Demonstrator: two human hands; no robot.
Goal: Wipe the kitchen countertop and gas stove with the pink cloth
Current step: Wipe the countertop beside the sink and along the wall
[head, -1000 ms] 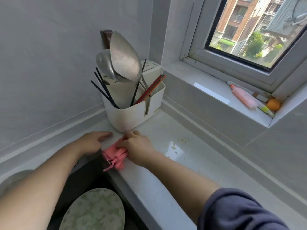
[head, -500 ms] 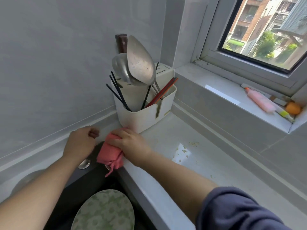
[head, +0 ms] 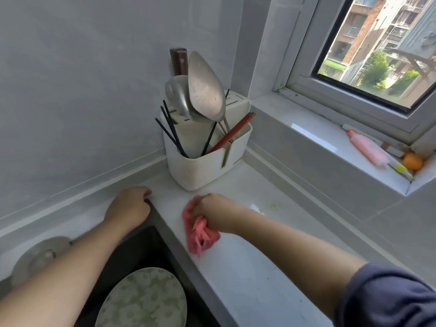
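My right hand grips the bunched pink cloth and presses it onto the pale grey countertop, just in front of the white utensil holder. My left hand rests with curled fingers on the far corner of the dark sink's rim and holds nothing. A few small crumbs lie on the counter to the right of the cloth. No gas stove is in view.
The white utensil holder with ladles, chopsticks and a knife stands in the wall corner. A green-patterned plate lies in the dark sink. On the window sill lie a pink tube and an orange ball.
My right hand has slid the pink cloth from the sink's edge to the right onto the counter. My left hand stayed at the sink corner.
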